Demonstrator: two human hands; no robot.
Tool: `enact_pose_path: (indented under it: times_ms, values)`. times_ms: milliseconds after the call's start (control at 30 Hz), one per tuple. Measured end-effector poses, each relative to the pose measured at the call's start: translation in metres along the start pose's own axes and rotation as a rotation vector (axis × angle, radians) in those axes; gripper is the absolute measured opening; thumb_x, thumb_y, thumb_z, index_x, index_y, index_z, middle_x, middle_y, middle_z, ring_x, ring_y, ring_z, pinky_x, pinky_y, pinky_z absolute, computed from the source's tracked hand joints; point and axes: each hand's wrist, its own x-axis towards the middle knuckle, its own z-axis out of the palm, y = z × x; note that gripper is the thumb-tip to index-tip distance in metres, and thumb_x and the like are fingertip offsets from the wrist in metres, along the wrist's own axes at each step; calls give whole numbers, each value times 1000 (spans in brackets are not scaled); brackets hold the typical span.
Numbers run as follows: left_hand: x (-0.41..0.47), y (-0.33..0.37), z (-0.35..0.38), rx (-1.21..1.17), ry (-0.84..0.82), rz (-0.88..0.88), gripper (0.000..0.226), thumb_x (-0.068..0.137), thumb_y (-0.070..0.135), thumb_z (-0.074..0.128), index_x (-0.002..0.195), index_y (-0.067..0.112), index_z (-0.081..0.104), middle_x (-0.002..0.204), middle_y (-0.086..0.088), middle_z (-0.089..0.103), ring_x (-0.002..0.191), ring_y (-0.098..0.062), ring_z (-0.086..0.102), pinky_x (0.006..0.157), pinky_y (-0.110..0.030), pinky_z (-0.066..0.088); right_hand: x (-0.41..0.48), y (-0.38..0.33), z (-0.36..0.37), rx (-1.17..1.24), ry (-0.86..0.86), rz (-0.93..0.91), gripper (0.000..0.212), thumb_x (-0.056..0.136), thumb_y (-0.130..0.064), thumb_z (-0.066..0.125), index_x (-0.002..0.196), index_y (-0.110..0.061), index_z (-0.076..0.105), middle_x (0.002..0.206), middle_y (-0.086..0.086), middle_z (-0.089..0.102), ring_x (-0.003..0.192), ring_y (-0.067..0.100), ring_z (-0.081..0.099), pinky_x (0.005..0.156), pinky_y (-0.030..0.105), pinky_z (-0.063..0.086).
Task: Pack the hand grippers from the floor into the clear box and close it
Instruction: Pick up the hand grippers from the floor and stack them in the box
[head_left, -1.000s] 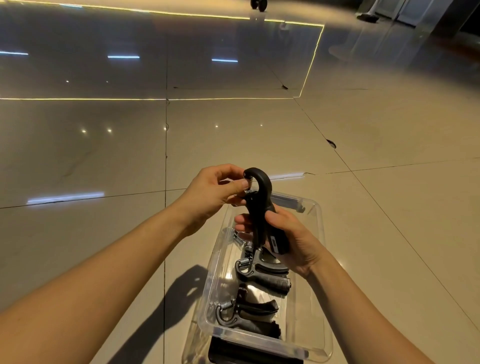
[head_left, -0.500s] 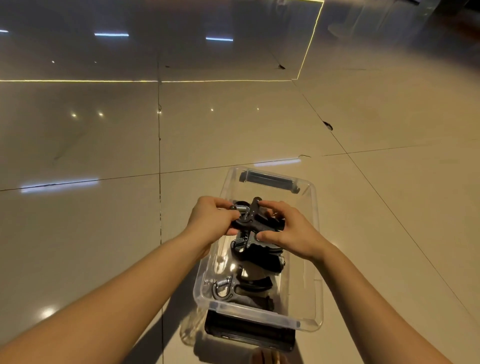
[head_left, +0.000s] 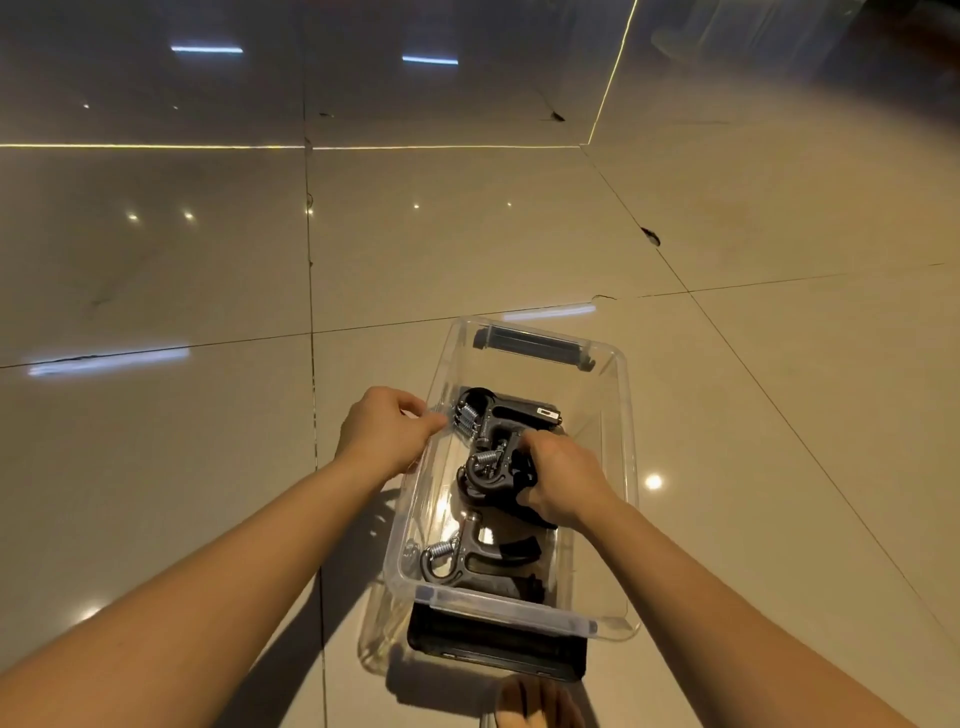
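The clear box (head_left: 629, 467) stands open on the tiled floor in front of me. Three black hand grippers with steel springs lie inside it: one at the far end (head_left: 501, 415), one in the middle (head_left: 485, 475) and one at the near end (head_left: 467, 564). My right hand (head_left: 558, 480) is down inside the box, its fingers curled round the handles of the middle hand gripper. My left hand (head_left: 384, 431) is at the box's left rim, with thumb and fingertips pinching the edge.
Black latch handles sit at the box's far end (head_left: 530, 345) and near end (head_left: 493, 644). A clear plastic sheet, possibly the lid (head_left: 375, 636), shows under the box's near left corner. Glossy beige floor tiles (head_left: 753, 415) surround the box.
The hand gripper held up above the box came down and now lies at the far end. My left hand moved off it to the rim; my right hand shifted to the middle hand gripper.
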Motion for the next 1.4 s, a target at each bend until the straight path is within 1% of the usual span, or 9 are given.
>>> enact_pose_path:
  times_ms: [67,333,500,667,967,1067,1167,1300,1400]
  values:
    - [3,-1,-4,-77,-71,-64,19,87,24,79,91,7,73,85,-14,73,69,-28,69,71,-49,64,7,1,8,-3,-41,17,48,74,-22,80,115,-21,55,120,3,63,110,28,58,89,44,52]
    - [6,-19,-23,-306,-297,-248,36,80,15,83,102,-9,67,81,-16,65,64,-26,64,51,-32,59,19,-1,30,30,-72,-34,59,71,-23,82,122,-22,53,126,3,62,115,29,58,95,43,49]
    - [8,-31,-25,-360,-367,-278,27,77,18,85,92,1,70,81,-15,65,66,-24,63,63,-38,63,17,-1,32,94,-72,-60,67,73,-27,87,131,-21,55,132,3,61,120,28,58,99,42,49]
    - [8,-39,-25,-395,-362,-276,33,75,19,87,96,-2,70,81,-15,65,67,-24,64,67,-42,64,17,-2,32,154,-91,-34,67,73,-26,88,132,-21,56,132,2,63,119,26,60,100,41,50]
    - [1,-42,-24,-415,-329,-267,32,75,20,88,94,-1,71,83,-17,66,65,-23,64,63,-39,64,15,-3,32,176,-85,-11,68,71,-30,89,133,-23,61,130,0,64,117,24,62,98,40,52]
    - [-6,-36,-29,-340,-295,-233,37,80,23,84,101,-3,71,91,-21,71,69,-23,69,62,-35,63,10,-7,24,186,-66,1,67,73,-35,88,133,-23,62,130,0,63,116,22,62,98,39,52]
    - [-17,-29,-59,-71,-260,-120,32,90,36,74,102,6,70,99,-14,73,84,-24,73,66,-31,60,3,-20,2,247,-7,-8,62,80,-31,84,137,-21,60,131,0,63,120,21,61,102,33,49]
    - [-33,-27,-151,296,-140,-10,21,90,38,74,92,18,69,92,-5,72,87,-22,71,64,-27,55,4,-66,-57,310,107,-92,53,84,-26,80,133,-20,62,123,1,68,113,18,64,96,30,49]
    - [-53,-25,-244,345,-6,-22,19,88,34,76,92,16,69,94,-7,73,85,-21,71,65,-29,55,8,-131,-110,308,169,-245,51,85,-30,79,133,-23,62,114,-1,68,97,10,61,88,28,51]
